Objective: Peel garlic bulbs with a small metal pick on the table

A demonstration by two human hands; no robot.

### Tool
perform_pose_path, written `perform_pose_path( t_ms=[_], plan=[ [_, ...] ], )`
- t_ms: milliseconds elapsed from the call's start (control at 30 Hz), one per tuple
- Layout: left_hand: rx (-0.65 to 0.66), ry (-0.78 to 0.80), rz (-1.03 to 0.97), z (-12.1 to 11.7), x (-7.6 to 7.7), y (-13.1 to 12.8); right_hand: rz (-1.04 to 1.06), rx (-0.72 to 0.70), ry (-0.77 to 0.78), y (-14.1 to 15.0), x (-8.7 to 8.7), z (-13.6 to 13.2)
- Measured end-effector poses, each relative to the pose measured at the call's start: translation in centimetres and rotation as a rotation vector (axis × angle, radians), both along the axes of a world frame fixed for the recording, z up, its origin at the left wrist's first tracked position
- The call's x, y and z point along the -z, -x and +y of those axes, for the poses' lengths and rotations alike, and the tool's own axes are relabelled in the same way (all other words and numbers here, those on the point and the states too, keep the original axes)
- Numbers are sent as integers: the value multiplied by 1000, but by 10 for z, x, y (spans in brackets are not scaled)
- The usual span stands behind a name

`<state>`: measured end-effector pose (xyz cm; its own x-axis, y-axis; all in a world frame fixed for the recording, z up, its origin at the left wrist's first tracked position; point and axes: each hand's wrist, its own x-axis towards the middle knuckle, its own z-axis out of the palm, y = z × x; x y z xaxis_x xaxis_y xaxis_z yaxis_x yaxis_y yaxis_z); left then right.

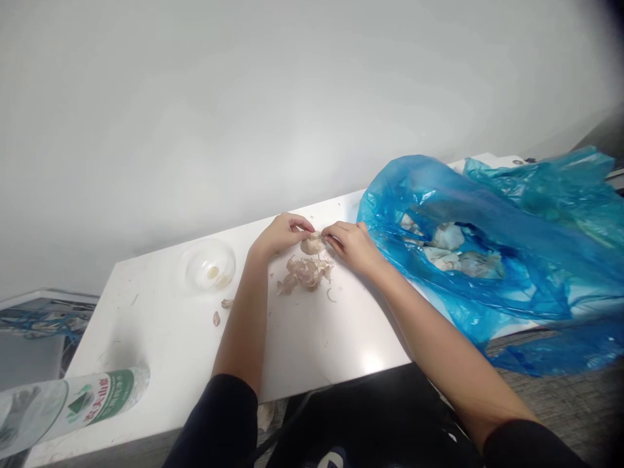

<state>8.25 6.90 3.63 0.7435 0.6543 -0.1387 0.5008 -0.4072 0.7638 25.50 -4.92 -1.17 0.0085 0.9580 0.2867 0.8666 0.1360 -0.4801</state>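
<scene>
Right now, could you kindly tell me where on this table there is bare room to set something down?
The white table has room between the glass bowl and the water bottle, and between your forearms near the front edge. It is crowded around your left hand, right hand, the garlic, and the blue bag.

The plastic water bottle's green-and-white label (pixel 104 396) reads 农夫山泉 (Nongfu Spring).

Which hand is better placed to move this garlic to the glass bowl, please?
Left, probably: the left hand, touching the garlic, is closer to the glass bowl. The right hand sits farther away, beside the blue plastic bag.
</scene>
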Motion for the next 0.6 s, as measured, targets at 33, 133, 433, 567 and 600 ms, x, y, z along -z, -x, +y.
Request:
perform_pose_path(
  t_ms=[33,133,433,567,600],
  plan=[
    [-1,1,5,0,0,0,8,-3,-1,0,0,0],
    [3,5,15,2,0,1,28,-15,-4,1,0,1],
    [0,-11,24,2,2,2,-8,-5,-35,2,4,1],
    [-3,8,19,-1,-1,3,-11,-2,-51,1,4,1],
    [-3,14,18,-2,-2,3,-12,-7,-52,1,3,1]
  ],
)
